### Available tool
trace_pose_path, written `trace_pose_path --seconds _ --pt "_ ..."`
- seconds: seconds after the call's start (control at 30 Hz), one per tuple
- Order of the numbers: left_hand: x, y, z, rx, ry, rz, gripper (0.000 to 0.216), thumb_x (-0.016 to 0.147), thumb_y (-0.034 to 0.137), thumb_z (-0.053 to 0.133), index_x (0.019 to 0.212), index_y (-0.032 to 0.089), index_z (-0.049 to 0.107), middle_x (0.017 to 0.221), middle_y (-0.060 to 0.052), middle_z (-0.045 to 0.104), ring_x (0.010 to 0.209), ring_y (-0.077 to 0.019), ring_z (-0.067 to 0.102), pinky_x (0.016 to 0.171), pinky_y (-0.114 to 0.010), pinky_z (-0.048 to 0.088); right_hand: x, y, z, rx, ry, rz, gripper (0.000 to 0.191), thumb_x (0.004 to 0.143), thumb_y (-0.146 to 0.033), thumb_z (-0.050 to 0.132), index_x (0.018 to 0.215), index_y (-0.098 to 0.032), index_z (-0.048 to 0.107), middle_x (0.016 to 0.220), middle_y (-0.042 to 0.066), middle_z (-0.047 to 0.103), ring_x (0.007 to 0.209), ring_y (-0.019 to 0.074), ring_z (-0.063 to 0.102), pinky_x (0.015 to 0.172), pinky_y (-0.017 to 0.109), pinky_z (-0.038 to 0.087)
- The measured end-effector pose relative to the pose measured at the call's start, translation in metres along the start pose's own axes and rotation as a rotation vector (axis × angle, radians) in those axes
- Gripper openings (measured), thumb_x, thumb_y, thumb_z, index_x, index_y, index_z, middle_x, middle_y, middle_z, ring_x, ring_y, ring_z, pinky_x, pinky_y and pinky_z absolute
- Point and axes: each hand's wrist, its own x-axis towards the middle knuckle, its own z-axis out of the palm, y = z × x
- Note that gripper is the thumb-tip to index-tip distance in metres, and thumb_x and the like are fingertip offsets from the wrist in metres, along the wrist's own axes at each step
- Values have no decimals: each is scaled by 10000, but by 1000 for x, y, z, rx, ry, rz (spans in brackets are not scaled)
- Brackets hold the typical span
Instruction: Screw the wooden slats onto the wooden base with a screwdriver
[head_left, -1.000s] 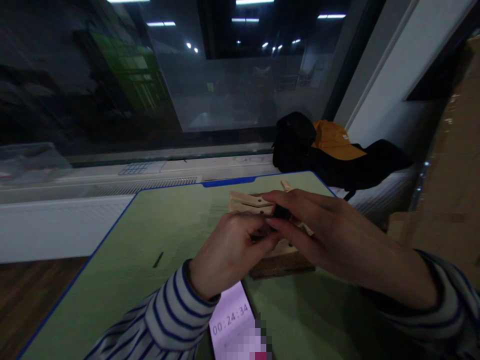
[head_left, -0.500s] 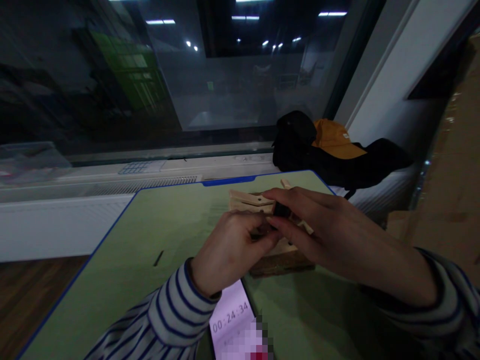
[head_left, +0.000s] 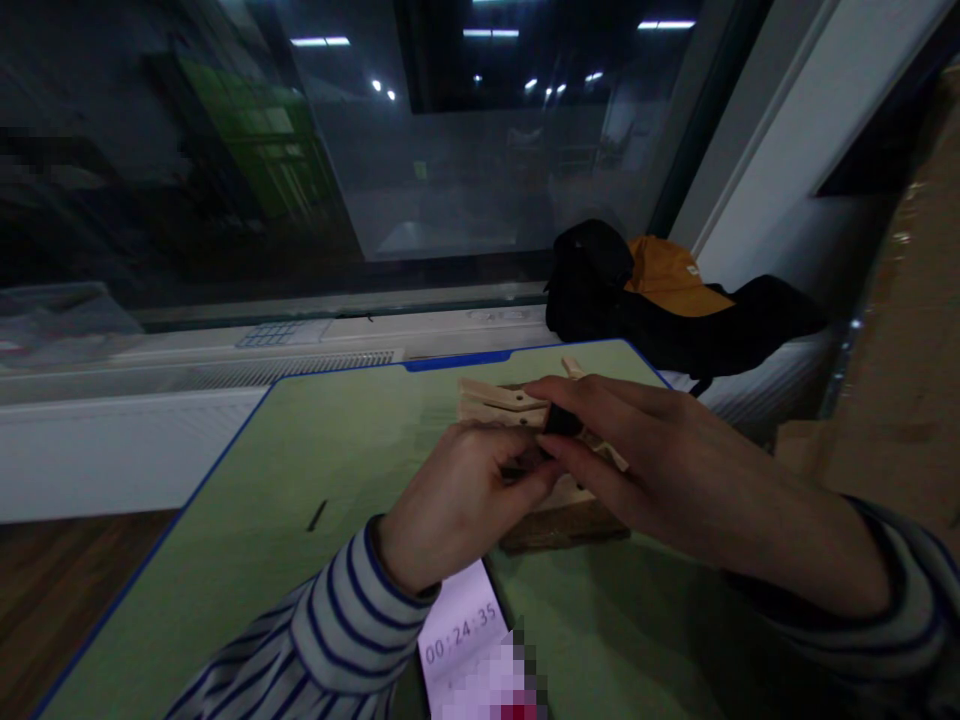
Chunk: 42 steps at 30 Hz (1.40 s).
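Observation:
Both hands meet over several pale wooden pieces (head_left: 495, 397) with small dark holes, which lie on a brown, cardboard-like block (head_left: 566, 528). My right hand (head_left: 637, 440) pinches a small black piece (head_left: 562, 421) between thumb and fingers. My left hand (head_left: 472, 490) is closed beside it, thumb and forefinger pressed together close to the right fingertips. What the left fingers hold, if anything, is hidden. Another wooden piece (head_left: 572, 367) sticks up behind the right hand.
A phone (head_left: 461, 620) showing a running timer lies on the green table (head_left: 247, 520) by my left wrist. A thin dark strip (head_left: 317, 516) lies to the left. Beyond the table are a windowsill, an orange cap (head_left: 675, 277) on black cloth, and a cardboard box (head_left: 892, 300) at right.
Hands and wooden pieces stay almost in place; the right forearm shifts very slightly. The phone's timer has gone from 24:34 to 24:35.

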Motion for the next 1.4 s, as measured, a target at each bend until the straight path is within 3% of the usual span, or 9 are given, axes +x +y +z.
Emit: trace_pose_path --seconds 0.6,0.97,1.4 --pt "0 2 0 15 26 21 140 828 203 596 753 151 702 701 11 710 638 -118 635 583 -219 432 1 0 -1 -5 0 -13 369 921 -230 498 1278 -141 472 1140 84 665 1003 184 643 845 315 537" --pt "1 2 0 -10 41 -13 146 835 250 617 765 157 706 720 10 718 672 -133 657 596 -229 445 0 4 1 -94 94 -98 360 926 -237 493 1259 -103 476 1117 114 666 972 179 650 824 284 541" --pt "2 5 -1 -21 104 35 102 807 236 666 780 153 721 727 9 725 662 -116 657 595 -204 444 -2 9 4 -57 81 -86 376 918 -258 501 1281 -175 448 1130 89 655 906 182 662 756 294 546"
